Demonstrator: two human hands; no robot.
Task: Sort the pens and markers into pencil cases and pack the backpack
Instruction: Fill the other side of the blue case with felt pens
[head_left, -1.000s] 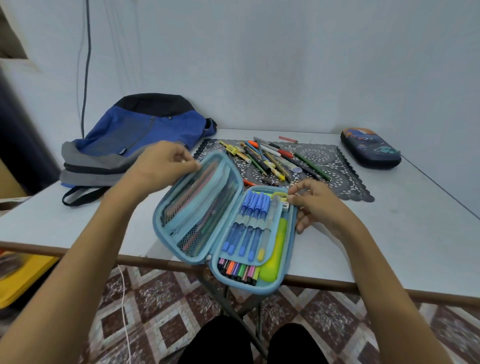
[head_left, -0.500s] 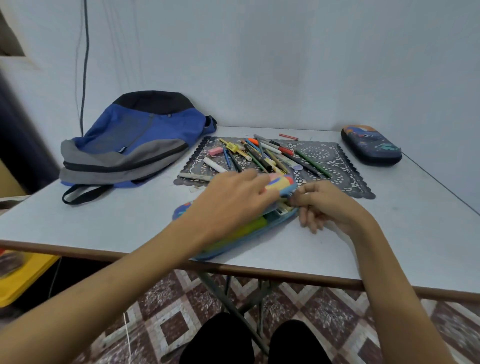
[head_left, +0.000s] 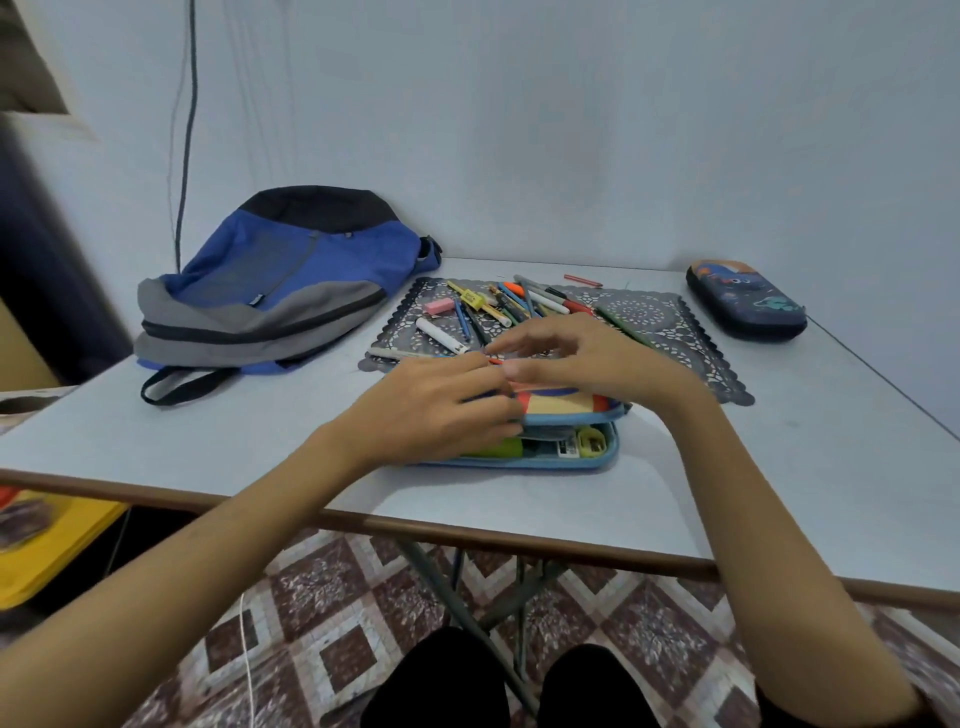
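A pale bare wall backs a white table (head_left: 779, 493) with a brown edge band, standing over a maroon patterned tile floor; a dark cable hangs down the wall toward the far left corner. From the head view, the blue, grey and black backpack (head_left: 280, 291) lies flat at the far left of the table, zipped so far as I can tell, and a dark printed pencil case (head_left: 745, 301) sits shut near the far right corner. Between them, along the far edge, a lacy dark placemat (head_left: 670, 332) carries the loose pens and markers (head_left: 511, 306), with a pink eraser (head_left: 438, 306) and a white marker (head_left: 439, 334) among them. Nearer the front edge lies the light blue pencil case (head_left: 571, 441), its lid folded down but gaping, green and yellow contents showing in the slit. The left hand (head_left: 431, 410) has its fingers curled together against the lid's left end, pressing it shut, while the right hand (head_left: 587, 364) hovers over the lid's far side with fingers loosely spread; whether it pinches a zipper pull I cannot tell. I judge this the closing step for that case: next it wants the zip run round, with the lid held flat. A small white label shows inside the slit, and a tag on the backpack, both too small to read.
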